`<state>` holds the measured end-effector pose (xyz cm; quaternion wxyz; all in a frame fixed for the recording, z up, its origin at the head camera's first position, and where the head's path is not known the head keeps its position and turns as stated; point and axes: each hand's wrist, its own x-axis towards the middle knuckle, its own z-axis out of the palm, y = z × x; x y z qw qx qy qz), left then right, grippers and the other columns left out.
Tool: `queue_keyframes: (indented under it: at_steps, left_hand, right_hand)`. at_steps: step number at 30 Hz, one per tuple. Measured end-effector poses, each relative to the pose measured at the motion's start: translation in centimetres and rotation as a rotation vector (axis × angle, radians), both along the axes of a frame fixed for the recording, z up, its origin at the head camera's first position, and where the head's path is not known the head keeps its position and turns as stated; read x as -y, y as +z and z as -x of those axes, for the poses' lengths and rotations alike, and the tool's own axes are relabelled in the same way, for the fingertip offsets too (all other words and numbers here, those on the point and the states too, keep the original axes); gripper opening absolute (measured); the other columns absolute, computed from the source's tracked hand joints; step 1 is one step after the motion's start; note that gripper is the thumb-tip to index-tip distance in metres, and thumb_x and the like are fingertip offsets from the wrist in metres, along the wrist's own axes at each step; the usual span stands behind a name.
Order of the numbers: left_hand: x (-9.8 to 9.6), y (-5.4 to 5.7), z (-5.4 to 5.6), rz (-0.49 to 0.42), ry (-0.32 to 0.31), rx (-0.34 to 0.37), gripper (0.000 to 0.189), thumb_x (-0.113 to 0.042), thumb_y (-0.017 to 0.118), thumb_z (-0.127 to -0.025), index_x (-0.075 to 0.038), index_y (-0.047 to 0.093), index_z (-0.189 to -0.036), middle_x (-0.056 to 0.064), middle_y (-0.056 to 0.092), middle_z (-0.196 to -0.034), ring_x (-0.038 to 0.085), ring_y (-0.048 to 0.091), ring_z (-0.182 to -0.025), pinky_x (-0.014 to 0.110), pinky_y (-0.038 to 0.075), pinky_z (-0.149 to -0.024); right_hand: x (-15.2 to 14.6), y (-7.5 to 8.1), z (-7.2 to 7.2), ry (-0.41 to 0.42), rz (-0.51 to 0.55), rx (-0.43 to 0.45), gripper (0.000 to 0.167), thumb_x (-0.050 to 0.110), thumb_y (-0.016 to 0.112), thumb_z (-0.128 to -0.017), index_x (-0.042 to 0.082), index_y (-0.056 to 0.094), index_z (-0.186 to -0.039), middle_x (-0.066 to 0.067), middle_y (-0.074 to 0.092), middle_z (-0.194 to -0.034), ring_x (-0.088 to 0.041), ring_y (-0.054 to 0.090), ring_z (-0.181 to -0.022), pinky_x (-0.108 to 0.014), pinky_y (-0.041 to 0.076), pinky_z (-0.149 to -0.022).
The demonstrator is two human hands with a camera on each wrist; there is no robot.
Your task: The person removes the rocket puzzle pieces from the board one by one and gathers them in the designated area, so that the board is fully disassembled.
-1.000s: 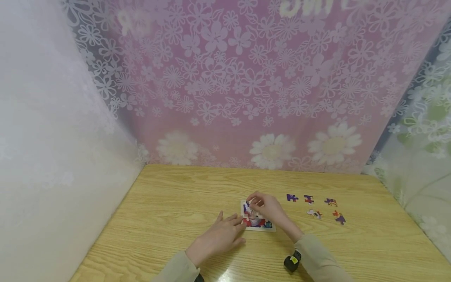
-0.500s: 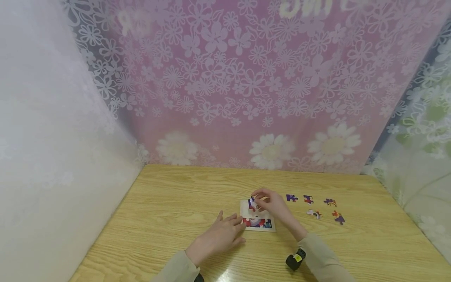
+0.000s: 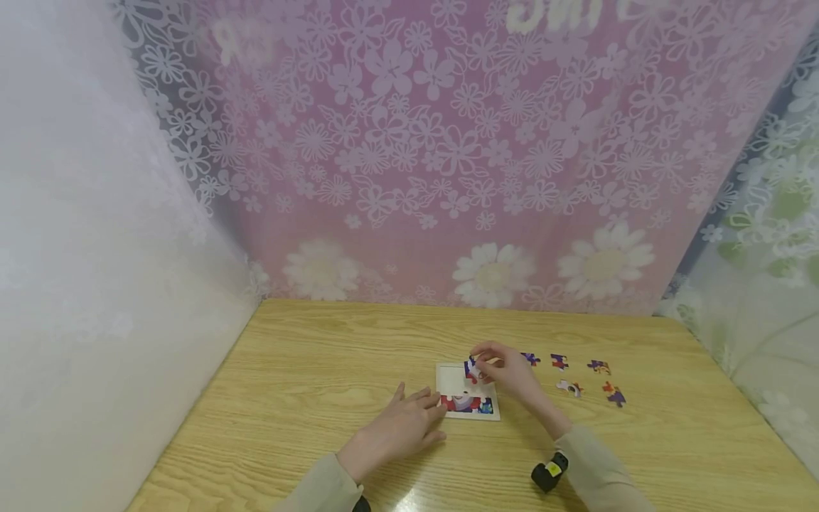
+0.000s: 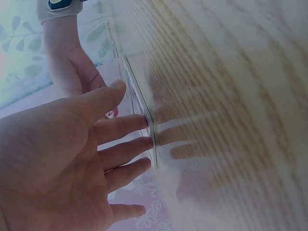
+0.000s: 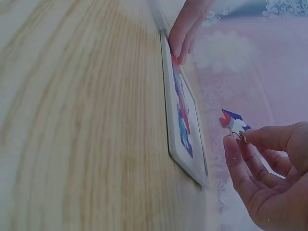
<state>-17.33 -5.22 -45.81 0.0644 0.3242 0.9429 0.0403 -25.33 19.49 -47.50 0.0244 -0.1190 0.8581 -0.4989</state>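
My right hand pinches a jigsaw piece between thumb and fingers, lifted above the puzzle tray. The piece is blue, white and red. Below it lies the white-rimmed puzzle tray, whose front row holds joined pieces in red, white and blue. Behind that row the tray's pale base shows. My left hand has its fingers spread, with the fingertips touching the tray's left edge. In the left wrist view those fingertips meet the rim.
Several loose jigsaw pieces lie to the right of the tray, among them a purple one, a white one and an orange-purple one. A flowered curtain hangs behind the wooden table.
My right hand has lifted the jigsaw piece out of the tray's back left part and carried it to the right. My left hand stays in place.
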Motion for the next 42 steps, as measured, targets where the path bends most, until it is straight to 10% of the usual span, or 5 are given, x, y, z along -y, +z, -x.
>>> queue_keyframes:
  at_steps: [42]
  left_hand:
    - [0.1,-0.3,0.2,-0.029,-0.012,-0.018,0.052,-0.047,0.058,-0.101,-0.021,0.058,-0.146,0.002,0.048,-0.159,0.021,0.043,-0.150,0.062,0.031,-0.122]
  right_hand:
    - [-10.0,0.2,-1.9,-0.104,-0.123,-0.012,0.030,0.012,0.064,-0.102,0.000,0.067,-0.129,-0.020,0.072,-0.112,-0.012,0.069,-0.087,-0.026,0.060,-0.071]
